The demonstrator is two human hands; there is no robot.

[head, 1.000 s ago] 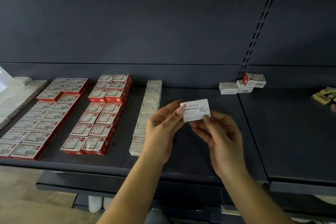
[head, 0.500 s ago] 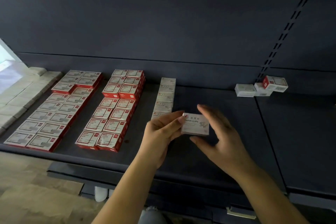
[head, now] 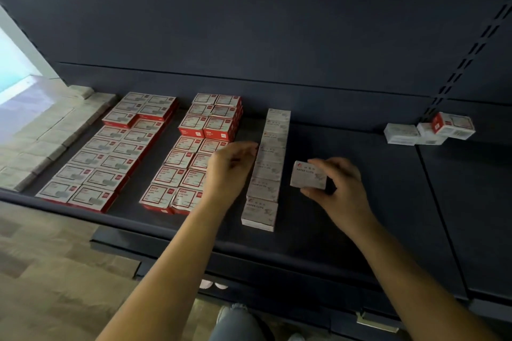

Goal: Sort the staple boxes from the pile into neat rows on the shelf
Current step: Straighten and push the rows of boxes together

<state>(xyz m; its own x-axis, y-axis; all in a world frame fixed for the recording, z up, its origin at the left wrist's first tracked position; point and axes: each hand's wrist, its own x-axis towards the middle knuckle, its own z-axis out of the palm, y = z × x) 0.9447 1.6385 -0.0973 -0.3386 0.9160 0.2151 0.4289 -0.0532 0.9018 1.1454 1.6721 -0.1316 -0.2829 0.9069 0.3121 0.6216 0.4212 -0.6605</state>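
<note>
My right hand [head: 336,187] pinches a white paper-clip box [head: 307,174] between thumb and fingers, just above the dark shelf [head: 360,230] and to the right of a single white row of boxes [head: 267,166]. My left hand [head: 228,167] hovers beside that row's left edge, fingers loosely bent, holding nothing. Two double rows of red-and-white boxes [head: 110,149] [head: 199,147] lie further left. A small pile of three boxes [head: 429,130] sits at the back right.
Pale boxes [head: 41,144] line the shelf's far left end. A perforated upright [head: 465,58] rises behind the pile. A seam [head: 432,191] splits the shelf from a right panel. Below the shelf front edge [head: 166,232] is tiled floor.
My left hand let go of the white box and moved left to the white row. My right hand lowered the box toward the shelf beside that row. The view tilted down.
</note>
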